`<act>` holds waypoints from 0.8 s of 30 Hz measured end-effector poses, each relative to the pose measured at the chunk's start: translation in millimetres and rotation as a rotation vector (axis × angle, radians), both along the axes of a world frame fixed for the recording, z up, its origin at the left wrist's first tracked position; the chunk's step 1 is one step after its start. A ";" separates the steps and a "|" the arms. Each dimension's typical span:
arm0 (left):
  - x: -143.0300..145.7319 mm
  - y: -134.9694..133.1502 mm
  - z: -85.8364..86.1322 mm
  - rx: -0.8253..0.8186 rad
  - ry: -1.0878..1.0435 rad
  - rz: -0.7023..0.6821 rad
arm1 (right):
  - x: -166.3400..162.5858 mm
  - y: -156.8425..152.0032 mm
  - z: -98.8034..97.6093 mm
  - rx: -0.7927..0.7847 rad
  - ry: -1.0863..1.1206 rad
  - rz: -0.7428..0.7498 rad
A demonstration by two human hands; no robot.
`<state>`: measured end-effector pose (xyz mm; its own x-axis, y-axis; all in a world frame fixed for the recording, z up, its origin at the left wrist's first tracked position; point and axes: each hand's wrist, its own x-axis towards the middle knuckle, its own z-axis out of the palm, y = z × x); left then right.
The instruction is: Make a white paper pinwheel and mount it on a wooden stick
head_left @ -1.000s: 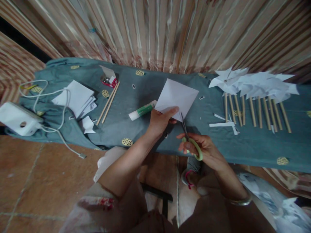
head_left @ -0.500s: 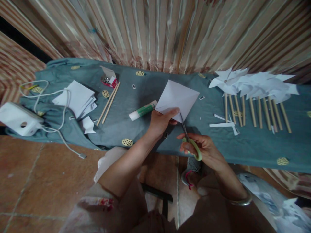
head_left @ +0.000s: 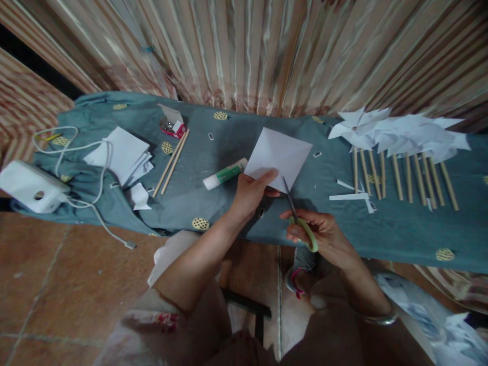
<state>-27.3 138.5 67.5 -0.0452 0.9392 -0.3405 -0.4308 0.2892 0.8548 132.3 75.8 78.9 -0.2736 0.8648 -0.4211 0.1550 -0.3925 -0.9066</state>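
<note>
While the left hand [head_left: 251, 195] pinches the white paper square [head_left: 278, 155] just right of the glue stick [head_left: 224, 174], the right hand [head_left: 324, 234] grips green scissors [head_left: 299, 221] at its near corner; the thumb sits close, so a wandering snip could nick it.

A striped, pleated curtain [head_left: 267, 51] in tan and cream hangs beyond the hands, behind a table draped in teal cloth [head_left: 400, 229]; below them lies reddish-brown tiled floor [head_left: 57, 284], under dim light
</note>
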 end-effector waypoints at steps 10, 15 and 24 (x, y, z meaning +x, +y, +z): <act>-0.7 -0.1 2.0 -0.001 0.015 -0.021 | 0.6 0.4 0.7 0.045 -0.033 0.006; -1.3 0.7 2.7 -0.003 0.029 -0.013 | 0.3 0.5 -0.5 0.024 -0.021 -0.014; 0.2 0.5 -2.6 0.019 0.032 -0.045 | -0.8 0.3 0.5 0.015 -0.005 -0.048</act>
